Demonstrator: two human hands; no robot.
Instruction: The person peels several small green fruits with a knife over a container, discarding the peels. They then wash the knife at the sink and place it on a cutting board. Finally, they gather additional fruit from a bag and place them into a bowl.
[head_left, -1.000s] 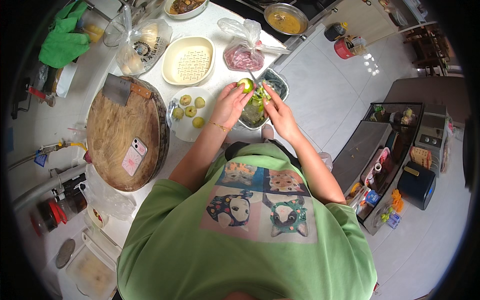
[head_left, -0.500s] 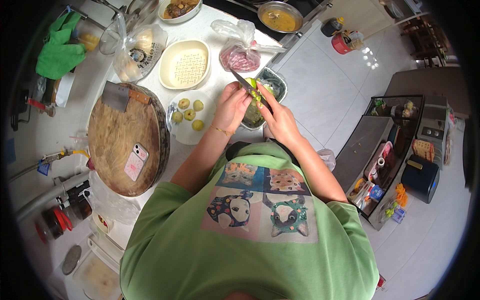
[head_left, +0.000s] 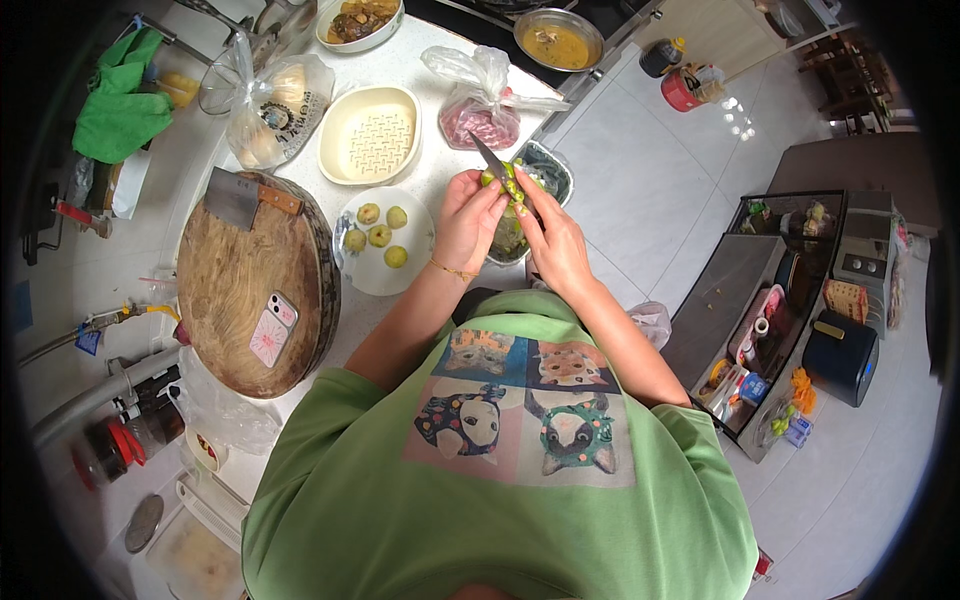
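Note:
In my left hand point(head_left: 468, 222) is a small round green fruit point(head_left: 490, 178), held between the fingers and partly hidden by the blade. My right hand point(head_left: 556, 240) grips a dark-bladed knife point(head_left: 490, 155), its point toward the far left and its edge against the fruit. Bits of green peel stick to the blade and to my right fingers. Below both hands stands a lined waste bin point(head_left: 560, 180) with peelings inside. Left of my left hand, a white plate point(head_left: 415, 215) carries several peeled yellow-green fruits point(head_left: 379, 235).
A round wooden chopping block point(head_left: 235, 300) bears a cleaver point(head_left: 234, 198) and a phone point(head_left: 273, 330). Behind the plate sit a cream basket point(head_left: 370, 135) and a bag of pink meat point(head_left: 482, 120). A pan of yellow soup point(head_left: 560, 42) stands on the stove. A black shelf rack point(head_left: 740, 300) is at right.
The knife has turned slightly, its tip now a little to the right, and the blade has shifted against the fruit. Both hands stay over the bin.

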